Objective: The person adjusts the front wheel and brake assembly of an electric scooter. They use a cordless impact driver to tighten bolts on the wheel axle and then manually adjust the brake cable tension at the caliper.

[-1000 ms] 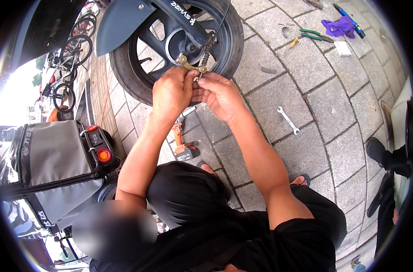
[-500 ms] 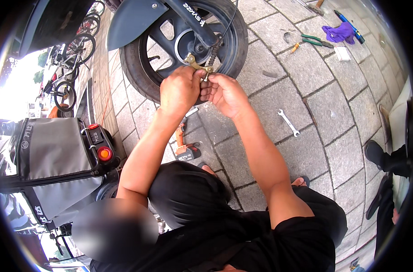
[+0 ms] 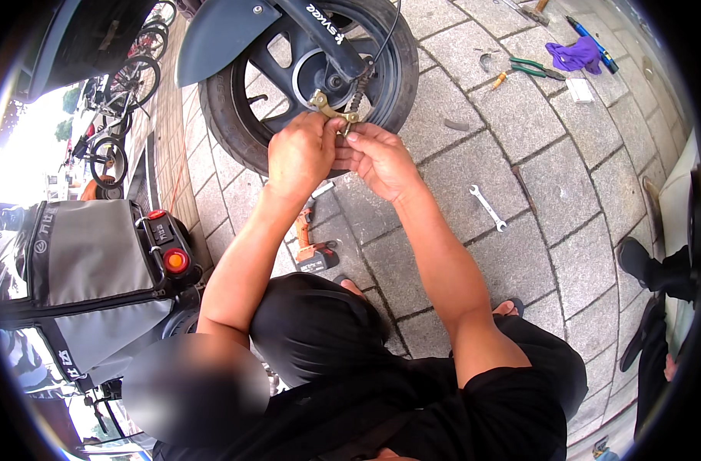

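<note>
1. Left hand (image 3: 298, 151): curled, knuckles up, thumb and forefinger pinching a small metal part (image 3: 347, 131); its exact kind is hidden by the fingers.
2. Right hand (image 3: 383, 161): thumb over fingers, gripping the same part from the right, fingertips close to the left hand's.
3. Brass-coloured lever (image 3: 325, 106): just beyond the fingertips, long axis sloping from upper left to lower right — its lower end sits directly above the small part, between the hands; its upper end is nearer the left hand.
4. Dark ribbed sleeve (image 3: 358, 102): rises from the lever's lower end toward the fork leg (image 3: 327, 40).
5. Wheel (image 3: 406, 84): behind them all.
6. Spanner (image 3: 488, 208): well apart on the paving — nearer the right hand.
</note>
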A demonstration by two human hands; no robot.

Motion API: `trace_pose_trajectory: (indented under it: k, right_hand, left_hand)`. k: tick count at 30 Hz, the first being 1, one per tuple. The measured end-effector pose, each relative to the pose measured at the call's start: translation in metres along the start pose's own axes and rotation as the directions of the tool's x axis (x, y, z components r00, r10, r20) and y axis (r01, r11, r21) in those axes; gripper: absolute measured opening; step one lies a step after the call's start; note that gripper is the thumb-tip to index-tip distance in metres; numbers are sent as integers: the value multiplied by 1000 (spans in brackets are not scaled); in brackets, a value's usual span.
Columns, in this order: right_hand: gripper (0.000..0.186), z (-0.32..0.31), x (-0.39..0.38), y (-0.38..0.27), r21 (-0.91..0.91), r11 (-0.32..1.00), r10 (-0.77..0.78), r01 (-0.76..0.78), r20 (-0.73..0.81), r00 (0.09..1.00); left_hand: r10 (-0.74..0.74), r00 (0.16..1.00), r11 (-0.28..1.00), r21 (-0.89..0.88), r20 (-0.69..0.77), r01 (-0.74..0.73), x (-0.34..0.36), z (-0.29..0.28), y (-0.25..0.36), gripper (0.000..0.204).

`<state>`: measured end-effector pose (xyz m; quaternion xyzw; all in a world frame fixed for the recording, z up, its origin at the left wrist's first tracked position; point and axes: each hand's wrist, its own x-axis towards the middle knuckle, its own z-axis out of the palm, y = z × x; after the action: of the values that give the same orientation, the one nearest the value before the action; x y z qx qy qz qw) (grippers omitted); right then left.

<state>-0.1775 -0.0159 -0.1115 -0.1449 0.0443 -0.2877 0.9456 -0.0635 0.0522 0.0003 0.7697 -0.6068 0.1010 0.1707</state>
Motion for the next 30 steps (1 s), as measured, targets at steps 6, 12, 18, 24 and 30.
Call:
trace_pose_trajectory:
  k: [6, 12, 18, 24, 30]
  right_hand:
    - [21, 7, -2, -4, -27, 1000, -5, 6, 14, 1000]
    - [25, 5, 0, 0, -122, 992, 24, -37, -103, 994]
    - [27, -3, -1, -4, -227, 972, 49, -58, -46, 998]
    - [27, -3, -6, -9, -102, 993, 72, -64, 76, 995]
    - [30, 1, -5, -19, -383, 914, 73, -130, -160, 984]
  left_hand:
    - [19, 1000, 1000, -8, -23, -20, -1, 1, -1, 29]
    - [24, 999, 1000, 1, -25, -24, 0, 1, 0, 29]
    - [5, 1000, 1000, 10, -14, -5, 1, -1, 2, 28]
    - [8, 1000, 1000, -6, -22, -8, 0, -1, 3, 25]
    - [17, 999, 1000, 22, -36, -16, 0, -1, 2, 27]
